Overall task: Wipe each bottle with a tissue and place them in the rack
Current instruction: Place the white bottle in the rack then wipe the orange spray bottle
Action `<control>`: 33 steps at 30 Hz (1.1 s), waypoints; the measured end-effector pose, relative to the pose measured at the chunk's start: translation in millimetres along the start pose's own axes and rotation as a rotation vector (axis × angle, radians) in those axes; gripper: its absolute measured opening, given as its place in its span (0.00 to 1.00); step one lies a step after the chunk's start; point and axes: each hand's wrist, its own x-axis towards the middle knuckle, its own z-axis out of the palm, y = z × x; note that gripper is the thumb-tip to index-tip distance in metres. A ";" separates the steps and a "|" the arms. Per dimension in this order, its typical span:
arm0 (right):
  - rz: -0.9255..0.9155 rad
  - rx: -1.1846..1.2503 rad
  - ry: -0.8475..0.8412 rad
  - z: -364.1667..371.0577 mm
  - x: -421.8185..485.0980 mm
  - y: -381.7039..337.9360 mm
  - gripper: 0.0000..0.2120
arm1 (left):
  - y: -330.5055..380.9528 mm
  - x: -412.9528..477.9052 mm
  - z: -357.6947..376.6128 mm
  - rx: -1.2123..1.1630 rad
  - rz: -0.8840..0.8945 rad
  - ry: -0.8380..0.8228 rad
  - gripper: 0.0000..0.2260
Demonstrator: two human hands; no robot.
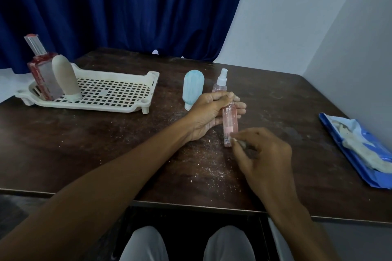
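Observation:
My left hand [209,110] grips a slim clear pink bottle [229,122] above the table's middle, its fingers curled round the upper part. My right hand [263,154] pinches a small dirty wad of tissue [241,143] against the bottle's lower end. Behind them stand a pale blue squeeze bottle [192,89], cap down, and a clear pink spray bottle [221,81] with a white nozzle. The white perforated rack [110,93] at the left holds a red-stained square bottle [41,70] and a beige squeeze bottle [65,78], both upright at its left end.
A blue tissue packet [358,150] with crumpled white tissue on it lies at the table's right edge. White crumbs are scattered over the dark wooden table [106,144]. A blue curtain hangs behind, and a white wall stands to the right.

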 end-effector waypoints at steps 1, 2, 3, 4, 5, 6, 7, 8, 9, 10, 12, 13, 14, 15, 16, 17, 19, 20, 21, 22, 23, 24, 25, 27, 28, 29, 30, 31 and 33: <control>-0.003 0.001 -0.016 -0.9 -4.5 0.1 0.08 | 0.0 -0.1 -0.5 -0.002 -0.003 0.000 0.09; 0.008 0.010 -0.028 -2.9 -8.0 1.4 0.09 | -0.1 0.0 -0.7 0.000 -0.004 -0.001 0.09; 0.023 0.014 -0.032 -5.8 -9.5 3.6 0.09 | -0.5 0.0 -1.0 0.005 -0.004 0.000 0.10; 0.036 0.009 -0.029 -8.3 -8.8 6.0 0.09 | -0.5 0.2 -0.9 0.011 -0.002 0.002 0.10; 0.046 -0.005 -0.018 -9.9 -6.8 8.3 0.08 | -0.8 0.2 -0.7 0.016 0.001 0.006 0.09; 0.052 -0.020 -0.002 -10.4 -3.5 9.4 0.07 | -0.8 0.0 -0.1 0.019 0.006 0.011 0.09; 0.054 -0.029 0.013 -9.6 0.3 9.1 0.06 | -1.2 -0.1 0.6 0.022 0.009 0.019 0.09; 0.052 -0.026 0.023 -7.8 3.5 7.1 0.05 | -1.2 -0.3 1.1 0.028 0.013 0.026 0.09; 0.041 -0.017 0.023 -4.9 5.6 4.4 0.05 | -1.3 -0.6 1.6 0.036 0.018 0.032 0.10; 0.024 -0.011 0.015 -1.8 6.0 1.8 0.06 | -1.3 -0.8 1.8 0.045 0.024 0.039 0.10; -0.001 -0.015 0.004 3.2 3.0 -0.3 0.07 | -1.3 -0.8 1.9 0.070 0.037 0.060 0.11; 0.005 -0.008 0.009 4.0 1.4 0.5 0.07 | -1.2 -0.8 1.9 0.084 0.047 0.074 0.12; 0.020 0.006 0.018 3.9 0.4 2.3 0.08 | -1.0 -0.7 2.0 0.098 0.057 0.088 0.12; 0.037 0.020 0.024 3.2 0.0 4.4 0.08 | -1.0 -0.5 1.9 0.109 0.067 0.099 0.12; 0.053 0.027 0.025 2.5 0.6 6.2 0.08 | -0.6 -0.2 2.1 0.119 0.070 0.104 0.13; 0.066 0.026 0.021 2.0 1.4 7.7 0.08 | -0.3 0.0 2.3 0.126 0.064 0.102 0.13; 0.080 0.013 0.020 2.4 2.8 8.7 0.08 | 0.5 0.0 2.5 0.122 0.031 0.071 0.15; 0.081 0.009 0.025 3.2 3.3 8.2 0.08 | 1.0 -0.1 2.1 0.113 0.014 0.055 0.16; 0.077 0.007 0.029 3.9 3.1 7.4 0.08 | 1.4 -0.4 1.7 0.104 0.002 0.047 0.16; 0.072 0.005 0.027 4.6 2.6 6.7 0.08 | 1.9 -0.9 1.7 0.099 -0.001 0.047 0.16; 0.067 0.003 0.017 4.8 1.4 6.6 0.08 | 2.0 -1.4 1.6 0.100 0.003 0.054 0.16; 0.064 -0.003 0.002 4.3 0.0 7.2 0.08 | 1.7 -1.9 1.9 0.102 0.011 0.068 0.15; 0.064 -0.014 -0.013 3.3 -1.3 8.4 0.08 | 1.2 -2.4 2.1 0.106 0.020 0.083 0.15; 0.080 -0.038 -0.022 -0.5 -0.3 11.4 0.08 | 0.4 -2.4 2.5 0.121 0.038 0.113 0.14; 0.092 -0.045 -0.015 -2.7 2.4 12.5 0.07 | -0.2 -2.0 2.8 0.130 0.047 0.125 0.14; 0.098 -0.047 -0.005 -3.4 6.3 13.2 0.07 | -0.8 -1.5 2.8 0.141 0.054 0.134 0.14; 0.096 -0.040 0.002 -2.5 10.5 12.6 0.07 | -1.1 -1.2 2.5 0.152 0.057 0.142 0.14; 0.090 -0.030 0.003 -0.7 13.7 10.8 0.07 | -1.5 -1.2 2.4 0.159 0.060 0.150 0.13; 0.056 -0.017 -0.006 4.4 14.8 5.7 0.09 | -1.7 -1.6 2.2 0.169 0.063 0.164 0.13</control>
